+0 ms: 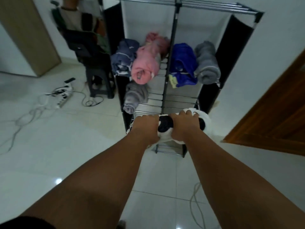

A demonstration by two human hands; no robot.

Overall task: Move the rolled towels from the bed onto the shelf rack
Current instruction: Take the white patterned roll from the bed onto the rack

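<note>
Both forearms reached up the frame's middle, left hand (145, 128) and right hand (182, 125) clamped side by side around a black-and-white rolled towel (165, 127), probably keeping it rolled, at the shelf rack's (175, 100) lower tier, below centre.

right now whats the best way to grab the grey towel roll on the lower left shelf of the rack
Probably around the middle of the grey towel roll, coming down from above and the front. It lies lengthwise on the rack bars with its spiral end facing out and open shelf to its right, so fingers wrapped across the roll should keep it from unrolling.
</note>
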